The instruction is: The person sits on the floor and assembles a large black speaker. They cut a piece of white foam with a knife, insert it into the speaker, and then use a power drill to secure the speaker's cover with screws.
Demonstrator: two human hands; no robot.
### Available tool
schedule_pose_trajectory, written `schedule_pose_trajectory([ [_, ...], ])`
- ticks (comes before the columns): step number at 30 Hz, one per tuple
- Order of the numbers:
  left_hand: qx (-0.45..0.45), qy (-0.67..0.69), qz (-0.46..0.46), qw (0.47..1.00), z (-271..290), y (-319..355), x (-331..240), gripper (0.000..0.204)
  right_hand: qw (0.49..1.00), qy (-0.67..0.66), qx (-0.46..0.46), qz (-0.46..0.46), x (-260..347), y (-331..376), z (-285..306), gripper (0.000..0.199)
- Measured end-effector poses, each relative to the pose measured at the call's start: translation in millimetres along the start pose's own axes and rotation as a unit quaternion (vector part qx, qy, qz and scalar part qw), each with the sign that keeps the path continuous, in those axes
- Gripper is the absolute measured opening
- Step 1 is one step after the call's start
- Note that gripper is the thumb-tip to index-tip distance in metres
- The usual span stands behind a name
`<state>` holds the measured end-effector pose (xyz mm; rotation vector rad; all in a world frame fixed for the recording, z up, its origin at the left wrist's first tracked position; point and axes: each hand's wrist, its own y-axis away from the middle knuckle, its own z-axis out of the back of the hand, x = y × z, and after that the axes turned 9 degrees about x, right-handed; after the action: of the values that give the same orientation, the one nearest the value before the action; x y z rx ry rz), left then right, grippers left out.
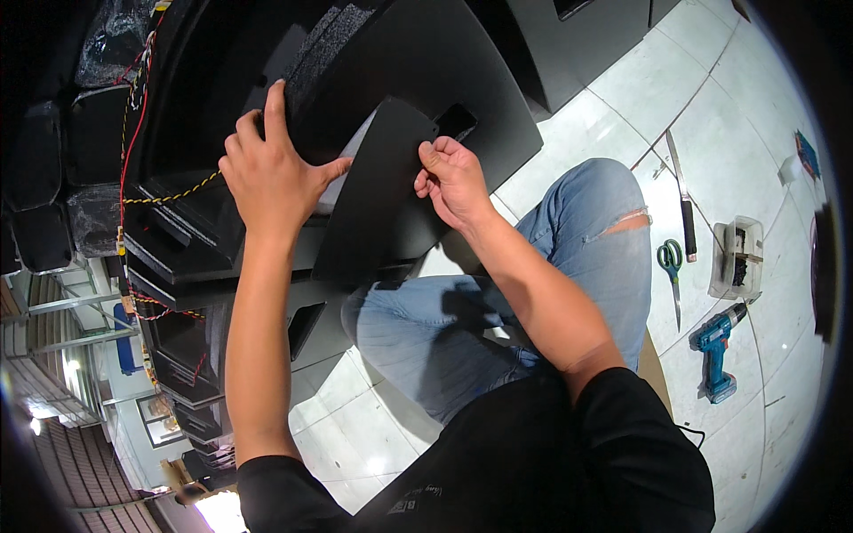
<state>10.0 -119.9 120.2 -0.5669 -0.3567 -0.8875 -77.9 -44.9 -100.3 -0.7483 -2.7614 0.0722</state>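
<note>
A large black cabinet (426,53) with a rectangular cut-out stands in front of me. Against its side is a thin black sheet (373,195), with a pale strip showing along its left edge. My right hand (451,182) pinches the sheet's right edge near the top corner between thumb and fingers. Spread over the cabinet's grey, rough-textured edge strip (324,40) is my left hand (274,169), fingers apart. Its thumb reaches right to the sheet's pale edge; whether it presses on the sheet I cannot tell.
On the tiled floor to my right lie a long knife (681,195), green-handled scissors (672,266), a clear box (739,258) of small dark parts and a blue cordless drill (715,351). Red and yellow-black wires (138,133) hang along more black cabinets at left. My bent knees are close below.
</note>
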Motion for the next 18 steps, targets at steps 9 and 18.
schedule_pose_trajectory([
  [9, -0.009, -0.004, -0.008, 1.000, -2, 2, 3, 0.117, 1.000, -0.011, 0.009, 0.003, -7, -5, -6, 0.025],
  [18, -0.010, 0.004, -0.006, 1.000, -3, 2, 2, 0.115, 0.995, -0.034, -0.092, 0.018, -8, -10, -29, 0.027],
])
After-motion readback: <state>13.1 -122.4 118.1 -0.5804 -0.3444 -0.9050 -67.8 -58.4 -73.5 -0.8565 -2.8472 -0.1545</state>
